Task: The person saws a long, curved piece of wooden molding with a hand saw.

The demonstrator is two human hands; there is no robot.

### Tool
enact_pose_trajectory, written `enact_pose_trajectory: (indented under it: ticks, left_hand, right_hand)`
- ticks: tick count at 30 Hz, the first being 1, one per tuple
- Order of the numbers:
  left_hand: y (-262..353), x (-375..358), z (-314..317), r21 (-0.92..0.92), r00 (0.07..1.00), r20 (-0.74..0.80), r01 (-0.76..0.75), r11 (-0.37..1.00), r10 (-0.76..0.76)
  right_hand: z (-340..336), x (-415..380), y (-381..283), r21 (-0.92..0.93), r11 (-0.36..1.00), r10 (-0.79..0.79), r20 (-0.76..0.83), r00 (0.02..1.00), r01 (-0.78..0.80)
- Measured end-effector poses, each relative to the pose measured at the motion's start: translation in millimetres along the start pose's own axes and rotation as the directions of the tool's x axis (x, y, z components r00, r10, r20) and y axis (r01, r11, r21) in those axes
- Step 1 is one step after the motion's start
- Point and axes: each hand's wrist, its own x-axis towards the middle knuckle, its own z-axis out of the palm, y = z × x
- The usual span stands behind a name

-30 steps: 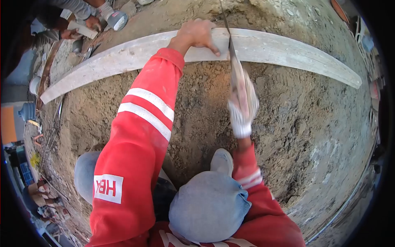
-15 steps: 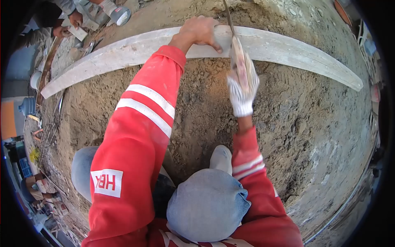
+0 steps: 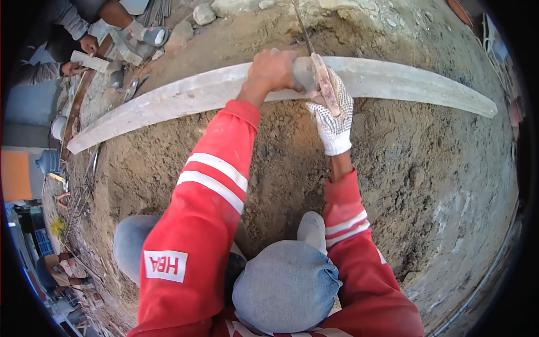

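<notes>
A long pale plank (image 3: 404, 81) lies across the dirt, its ends curved by the lens. Bare and ungloved, my left hand (image 3: 274, 70) is wrapped over the plank near its middle. Just right of it, my right hand (image 3: 332, 115), in a white dotted glove, is closed round the worn handle of a saw (image 3: 306, 35). The thin dark blade points away from me, across and beyond the plank's far edge. Where the blade meets the plank is hidden by the handle and hand.
At the upper left, another person's hands (image 3: 78, 59) hold a small pale board, with a sandalled foot (image 3: 156, 36) nearby. A blue bottle (image 3: 48, 162) and a white bucket (image 3: 58, 128) stand at the left. Rocks (image 3: 204, 14) lie beyond the plank.
The plank and both my hands appear lower in view. My right hand and the saw handle are nearer the plank's far edge, and more of the other person shows.
</notes>
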Motion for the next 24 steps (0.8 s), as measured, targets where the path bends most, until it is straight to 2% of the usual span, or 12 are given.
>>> enact_pose_trajectory:
  ticks: [1, 2, 4, 6, 8, 11, 13, 17, 19, 21, 23, 24]
  left_hand:
    - [2.2, 0.0, -6.0, 0.011, 0.998, 0.062, 0.013, 1.000, -0.014]
    - [6.7, -3.8, -6.8, 0.008, 0.991, 0.131, 0.031, 0.999, -0.032]
    - [1.3, -0.7, -3.1, -0.016, 0.996, 0.087, -0.001, 1.000, 0.002]
    - [-2.7, 0.9, -0.3, -0.038, 0.999, 0.049, -0.014, 0.999, 0.016]
    - [-2.6, 6.0, -5.4, -0.009, 0.991, 0.133, 0.003, 1.000, -0.002]
    - [-6.5, 11.6, 1.3, -0.010, 0.994, 0.113, 0.015, 1.000, -0.014]
    - [-5.9, 10.2, -2.1, 0.007, 0.991, 0.134, 0.014, 1.000, -0.015]
    - [-1.6, 4.6, 1.5, -0.006, 0.998, 0.063, -0.016, 1.000, 0.016]
    - [1.3, -2.7, 3.5, 0.001, 1.000, -0.013, -0.018, 1.000, 0.018]
    - [6.3, -9.1, -7.2, 0.006, 0.999, 0.054, -0.006, 1.000, 0.006]
    - [9.6, -13.0, -14.5, -0.006, 0.995, 0.098, 0.004, 1.000, -0.004]
    - [8.1, -12.7, -15.8, -0.004, 0.992, 0.128, -0.001, 1.000, 0.002]
  right_hand:
    - [-2.3, 4.4, -6.6, 0.138, 0.971, 0.183, 0.093, 0.979, -0.194]
    - [-2.5, -4.0, -5.7, 0.131, 0.971, 0.185, 0.105, 0.977, -0.198]
    - [-2.3, -29.0, 4.1, -0.072, 0.997, -0.032, -0.003, 0.999, 0.032]
    - [-27.6, -64.2, -10.5, -0.210, 0.978, 0.036, 0.133, 0.990, -0.008]
    - [-54.1, -110.6, -52.4, -0.233, 0.954, 0.229, 0.156, 0.961, -0.190]
    - [-82.1, -164.3, -103.4, -0.014, 0.822, 0.565, 0.147, 0.812, -0.570]
    - [-84.7, -160.7, -104.6, -0.078, 0.780, 0.625, 0.171, 0.762, -0.622]
    - [-31.4, -69.1, -39.0, -0.343, 0.939, 0.047, 0.080, 0.996, -0.017]
    - [-1.1, -34.6, 3.0, -0.179, 0.976, -0.124, 0.004, 0.992, 0.122]
    - [-11.8, -34.7, -15.8, -0.196, 0.980, -0.023, 0.053, 0.998, 0.033]
    - [-26.6, -73.7, -10.0, -0.323, 0.941, -0.082, 0.079, 0.993, 0.104]
    - [-37.2, -82.3, -44.2, -0.380, 0.925, 0.051, 0.128, 0.991, 0.001]
